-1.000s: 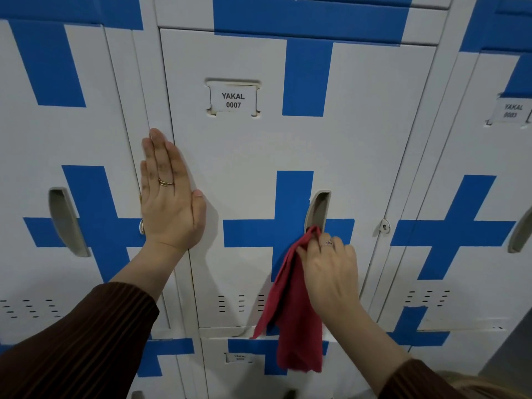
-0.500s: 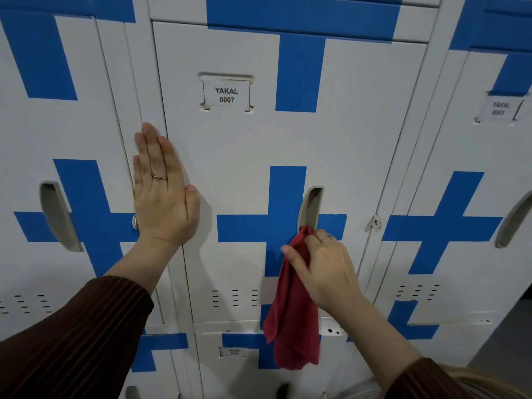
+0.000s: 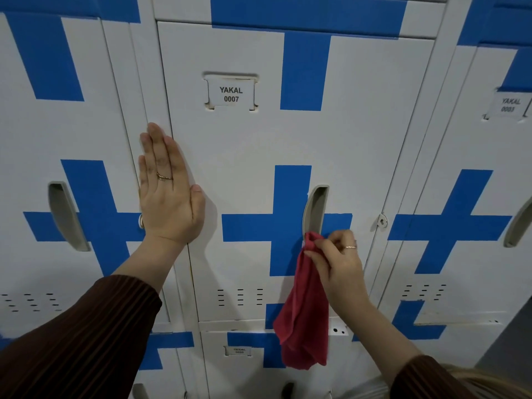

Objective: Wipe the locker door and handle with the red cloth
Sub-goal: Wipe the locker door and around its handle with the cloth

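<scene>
Locker door (image 3: 259, 156) 0007, white with a blue cross (image 3: 292, 226), fills the middle of the view, and its recessed handle (image 3: 315, 208) sits on the right arm of the cross. For the handle step, I judge it best to bunch the red cloth (image 3: 305, 312) into a pad, push it into the recess and run it along the whole curve, pressing firmly enough to reach the inner lip. The loose tail wants gathering first so that it does not drag.

The right hand (image 3: 336, 263) pinches the cloth's top corner just below the handle's lower end, and the rest dangles past the door's bottom edge. The left hand (image 3: 167, 194) lies flat, holding nothing, braced across the door's left edge and the frame (image 3: 149, 82).
</scene>
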The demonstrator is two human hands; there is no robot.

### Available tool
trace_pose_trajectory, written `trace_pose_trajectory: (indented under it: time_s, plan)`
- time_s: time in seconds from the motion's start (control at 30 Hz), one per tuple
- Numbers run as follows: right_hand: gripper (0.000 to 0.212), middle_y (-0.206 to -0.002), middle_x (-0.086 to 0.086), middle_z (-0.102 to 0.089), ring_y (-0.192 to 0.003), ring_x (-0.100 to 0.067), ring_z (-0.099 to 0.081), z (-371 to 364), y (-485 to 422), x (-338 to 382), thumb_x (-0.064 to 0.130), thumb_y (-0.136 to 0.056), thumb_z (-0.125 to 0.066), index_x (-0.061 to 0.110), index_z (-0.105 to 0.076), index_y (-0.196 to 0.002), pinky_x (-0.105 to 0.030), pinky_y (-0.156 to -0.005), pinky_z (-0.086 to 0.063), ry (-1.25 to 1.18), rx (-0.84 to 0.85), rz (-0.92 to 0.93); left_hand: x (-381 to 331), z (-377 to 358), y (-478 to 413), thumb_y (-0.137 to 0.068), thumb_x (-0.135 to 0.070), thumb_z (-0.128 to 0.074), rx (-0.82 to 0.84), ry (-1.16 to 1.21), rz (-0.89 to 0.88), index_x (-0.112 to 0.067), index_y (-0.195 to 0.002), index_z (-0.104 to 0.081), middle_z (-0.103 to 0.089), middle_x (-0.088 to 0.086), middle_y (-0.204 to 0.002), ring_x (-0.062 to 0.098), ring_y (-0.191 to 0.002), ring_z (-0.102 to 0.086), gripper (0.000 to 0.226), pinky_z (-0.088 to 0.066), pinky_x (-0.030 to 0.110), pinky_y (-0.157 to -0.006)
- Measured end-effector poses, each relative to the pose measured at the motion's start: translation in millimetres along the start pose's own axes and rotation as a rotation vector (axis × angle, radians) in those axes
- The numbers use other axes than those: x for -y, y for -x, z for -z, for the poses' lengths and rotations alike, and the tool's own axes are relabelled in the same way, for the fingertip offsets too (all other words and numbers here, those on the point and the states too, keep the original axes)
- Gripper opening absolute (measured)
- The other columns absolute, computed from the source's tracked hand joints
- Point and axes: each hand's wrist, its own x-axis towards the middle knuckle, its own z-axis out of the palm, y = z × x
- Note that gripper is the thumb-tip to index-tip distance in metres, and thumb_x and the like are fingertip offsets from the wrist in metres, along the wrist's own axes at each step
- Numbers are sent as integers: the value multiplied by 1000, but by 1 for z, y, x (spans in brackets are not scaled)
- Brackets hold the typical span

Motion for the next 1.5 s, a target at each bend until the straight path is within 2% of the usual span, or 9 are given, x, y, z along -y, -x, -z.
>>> trace_pose_trajectory:
  time_s: [0.07,0.27,0.5,0.67,0.87,1.03,1.2,1.3,1.5]
  plan:
    - [13,-95,-2,-44,-81,-4,-40,6,-1,2,13,-84,-58,0,-61,-85,-3,-78,-36,-51,-54,-34,0,0,0,-78,-16,-32,-1,-1,-4,10,-142,-5,-6,34,-149,39,-138,3,75,11,32,-115]
    - [13,-79,-2,-59,-70,-10,-53,29,-59,25,5,-80,-68,2,-59,-89,-11,-67,-42,-149,-469,-104,0,-1,0,-78,-15,-32,-9,2,-1,9,-142,-4,-6,34,-149,39,-138,3,75,11,32,-115]
    - [23,-73,-13,-63,-70,-8,-49,11,-15,5,11,-83,-56,-5,-68,-94,-1,-75,-33,58,-246,75,1,-2,0,-77,-15,-33,-6,7,2,9,-143,-4,-5,34,-149,37,-139,4,75,11,32,-115]
    - [21,-76,-12,-58,-74,1,-40,21,-58,24,-4,-78,-64,-4,-67,-99,1,-76,-32,-22,-379,35,-1,-1,-1,-77,-15,-33,-12,2,5,8,-143,-4,-5,34,-149,34,-140,5,75,11,32,-115]
    - [23,-77,-16,-56,-77,2,-40,14,-24,17,7,-84,-56,-7,-65,-100,0,-76,-34,-45,-238,38,1,-2,0,-77,-16,-33,-8,-2,4,8,-143,-4,-5,34,-149,40,-139,3,76,10,32,-115]
    - [21,-78,-13,-55,-77,2,-38,23,-64,27,-6,-79,-63,-4,-67,-100,1,-76,-32,-45,-375,40,-1,-2,0,-78,-15,-34,-10,-17,12,7,-144,-2,-4,32,-150,39,-139,3,76,11,31,-115]
    - [23,-76,-15,-55,-75,0,-40,17,-36,21,-12,-77,-62,-8,-65,-99,0,-75,-34,-20,-270,62,0,-1,0,-77,-15,-34,-10,-8,1,7,-143,-3,-5,34,-149,40,-139,2,77,10,32,-115]
    - [21,-75,-16,-56,-76,3,-38,22,-50,23,-11,-76,-63,-7,-67,-96,3,-75,-32,-30,-330,67,0,-2,0,-77,-15,-33,-13,-7,1,8,-143,-3,-5,34,-148,40,-138,2,76,10,33,-116]
    - [19,-89,9,-45,-81,12,-42,20,-62,37,3,-90,-53,-1,-64,-104,3,-77,-31,-133,-317,0,2,-2,1,-76,-15,-35,-6,-5,-5,8,-143,-3,-5,34,-149,40,-139,2,77,10,33,-116]
